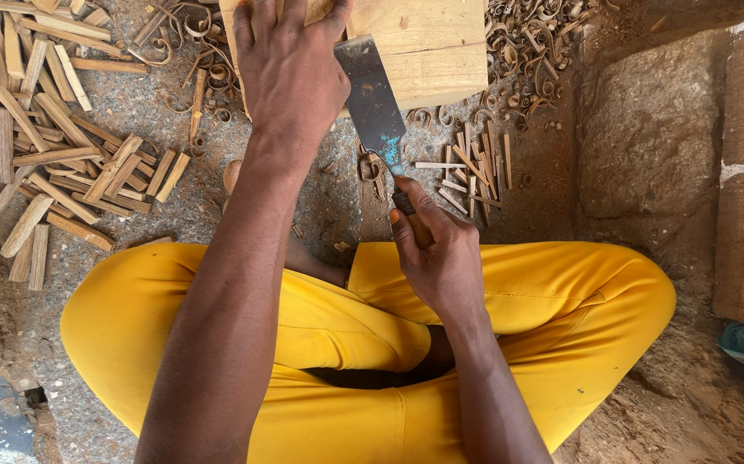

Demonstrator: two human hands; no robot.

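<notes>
Gripping the knife [374, 103] handle, the right hand [436, 249] is closed tight; the left hand [290, 73] presses flat on the wooden block [428, 47].

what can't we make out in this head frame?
- Wooden block: far side cut off by the top edge.
- Blade edge: its contact with the block is hidden by the left hand.
- Handle: wrapped inside the right hand.
- Left fingertips: cut off by the top edge.
- Feet: hidden under the yellow trousers.
</notes>
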